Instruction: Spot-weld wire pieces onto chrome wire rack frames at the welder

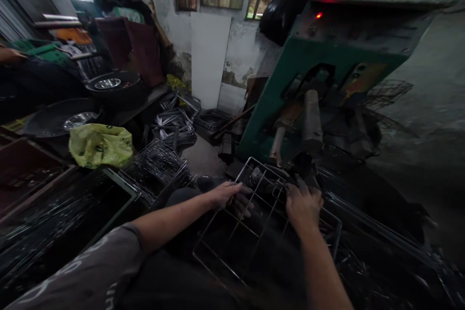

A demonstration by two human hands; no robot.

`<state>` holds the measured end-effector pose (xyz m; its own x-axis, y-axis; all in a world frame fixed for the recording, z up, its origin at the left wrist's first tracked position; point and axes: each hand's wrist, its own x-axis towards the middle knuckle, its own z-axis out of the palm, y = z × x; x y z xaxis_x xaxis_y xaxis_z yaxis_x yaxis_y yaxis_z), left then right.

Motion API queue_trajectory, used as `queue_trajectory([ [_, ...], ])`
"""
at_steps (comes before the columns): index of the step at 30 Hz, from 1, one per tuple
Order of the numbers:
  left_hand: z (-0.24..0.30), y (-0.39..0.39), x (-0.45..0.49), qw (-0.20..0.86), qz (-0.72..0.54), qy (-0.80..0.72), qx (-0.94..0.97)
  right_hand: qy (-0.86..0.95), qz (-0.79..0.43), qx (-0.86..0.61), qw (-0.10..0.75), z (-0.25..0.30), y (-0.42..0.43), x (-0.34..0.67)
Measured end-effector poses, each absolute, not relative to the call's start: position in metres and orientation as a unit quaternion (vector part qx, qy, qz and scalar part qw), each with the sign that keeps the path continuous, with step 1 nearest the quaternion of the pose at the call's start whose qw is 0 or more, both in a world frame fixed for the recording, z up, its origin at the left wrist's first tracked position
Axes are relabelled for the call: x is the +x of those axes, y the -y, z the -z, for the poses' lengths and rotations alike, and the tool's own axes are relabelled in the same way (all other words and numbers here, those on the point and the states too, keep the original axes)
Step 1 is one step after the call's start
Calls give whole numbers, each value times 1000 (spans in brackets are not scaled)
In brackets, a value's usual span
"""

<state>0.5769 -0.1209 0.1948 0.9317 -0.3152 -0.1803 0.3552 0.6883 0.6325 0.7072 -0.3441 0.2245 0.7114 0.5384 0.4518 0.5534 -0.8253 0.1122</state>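
Head view, two hands, left hand (227, 194), right hand (303, 203), gripping one wire rack (232, 247)

Left hand (227, 194): grip closed on the left edge of a wire rack (232, 252).
Right hand (303, 203): grips the rack's far bars.
Machine (308, 72): green, red lamp lit, just behind the rack.
Yellow bag (100, 145): left, beside stacked wire racks (160, 162).

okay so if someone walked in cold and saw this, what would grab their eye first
Probably the two bare hands at bottom centre, the left hand and right hand, both gripping a wire rack in front of a green machine with a red lamp. Next, the yellow-green bag at left.
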Motion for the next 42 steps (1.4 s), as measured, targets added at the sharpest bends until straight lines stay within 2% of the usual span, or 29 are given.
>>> queue_trajectory([
  [8, -197, 119, 585, 925, 181, -36, 332, 304, 235, -922, -52, -240, 338, 715],
  [22, -197, 119, 587, 927, 171, -45, 330, 283, 194, -939, -20, -232, 338, 728],
  [30, -196, 118, 599, 925, 173, -57, 334, 280, 219, -934, 48, -225, 336, 740],
  [36, -194, 119, 602, 926, 174, -54, 330, 272, 189, -943, 29, -235, 330, 740],
  [42, -198, 120, 597, 930, 162, -46, 327, 293, 220, -930, 5, -248, 329, 733],
])
